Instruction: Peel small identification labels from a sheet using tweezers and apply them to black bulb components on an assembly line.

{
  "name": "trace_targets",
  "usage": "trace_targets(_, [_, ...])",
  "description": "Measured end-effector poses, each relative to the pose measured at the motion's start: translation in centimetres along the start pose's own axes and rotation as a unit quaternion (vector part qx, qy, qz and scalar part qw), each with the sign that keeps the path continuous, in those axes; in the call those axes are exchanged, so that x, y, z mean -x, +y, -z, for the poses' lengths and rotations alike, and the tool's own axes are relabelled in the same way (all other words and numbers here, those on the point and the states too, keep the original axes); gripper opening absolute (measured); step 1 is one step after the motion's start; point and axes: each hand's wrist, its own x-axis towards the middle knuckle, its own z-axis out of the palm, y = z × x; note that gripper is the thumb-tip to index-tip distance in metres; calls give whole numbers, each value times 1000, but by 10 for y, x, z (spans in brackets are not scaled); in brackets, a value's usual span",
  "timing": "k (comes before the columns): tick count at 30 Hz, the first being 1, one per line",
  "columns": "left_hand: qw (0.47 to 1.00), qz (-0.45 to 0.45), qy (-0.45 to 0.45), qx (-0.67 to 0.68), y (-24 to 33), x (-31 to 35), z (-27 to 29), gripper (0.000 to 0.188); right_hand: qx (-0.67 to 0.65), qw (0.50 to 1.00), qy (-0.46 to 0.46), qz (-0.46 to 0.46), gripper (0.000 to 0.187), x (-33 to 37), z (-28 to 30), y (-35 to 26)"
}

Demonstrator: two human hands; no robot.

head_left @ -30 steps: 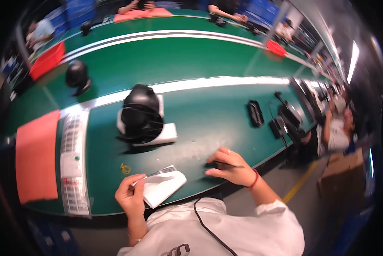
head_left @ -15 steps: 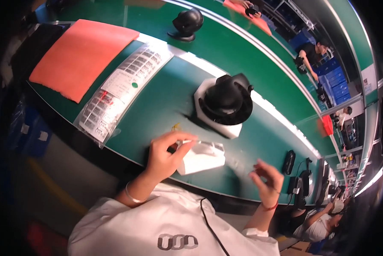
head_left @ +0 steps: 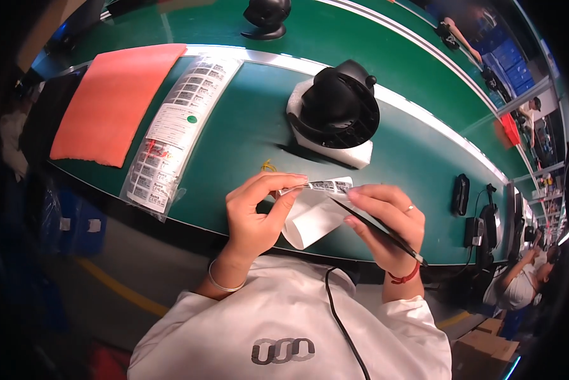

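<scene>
My left hand (head_left: 256,212) pinches a curled strip of labels (head_left: 313,218) with white backing and small printed labels along its upper edge. In my right hand (head_left: 391,221) are dark, slim tweezers (head_left: 386,232), whose tip points at the strip just below the labels. The fingertips of my right hand are at the strip's right end; whether they touch it I cannot tell. Beyond my hands, a black rounded device (head_left: 335,104) with a curved bracket rests on a white foam block (head_left: 351,156). A small yellow tie (head_left: 268,166) lies behind my left hand.
At left on the green table lie a bagged stack of label sheets (head_left: 177,126) and an orange foam sheet (head_left: 116,104). A second black device (head_left: 267,18) stands on the green surface beyond the metal rail. Black objects (head_left: 462,195) sit at right. People work farther off.
My right hand has come left to the label strip and now plainly holds tweezers. The strip has tilted, showing its printed labels. My view has shifted.
</scene>
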Motion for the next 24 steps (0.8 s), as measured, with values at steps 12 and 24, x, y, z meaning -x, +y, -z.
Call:
trace_targets(12, [994, -74, -25, -81, -5, -4, 6, 20, -55, 998, -12, -30, 18, -5, -9, 11])
trace_targets(24, [988, -99, -89, -75, -13, -7, 20, 32, -52, 997, 38, -40, 17, -12, -6, 20])
